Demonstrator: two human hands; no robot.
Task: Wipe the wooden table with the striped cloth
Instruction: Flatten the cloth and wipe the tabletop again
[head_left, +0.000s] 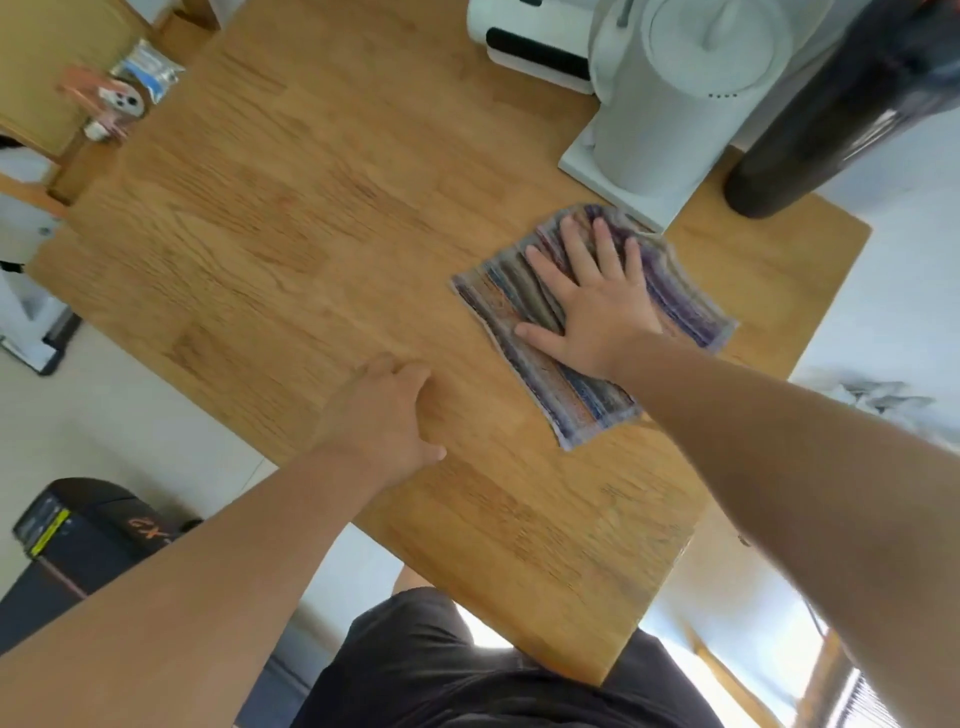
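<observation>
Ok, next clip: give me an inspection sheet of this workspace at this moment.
Surface: wooden table, light wood, picture blurred.
Job's things: striped cloth lying spread near the right edge.
Clutter: white appliance, white device and dark cylinder at the far end; small packets far left.
Grippers: right hand pressed flat on the cloth; left hand rests on bare wood.
Cables: nothing seen.
Surroundings: pale floor; dark box lower left.

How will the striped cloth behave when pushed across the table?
Probably floppy: the striped cloth lies rippled with wavy edges. Under the flat right hand, it should slide on the smooth wooden table, though loose corners may bunch.
</observation>
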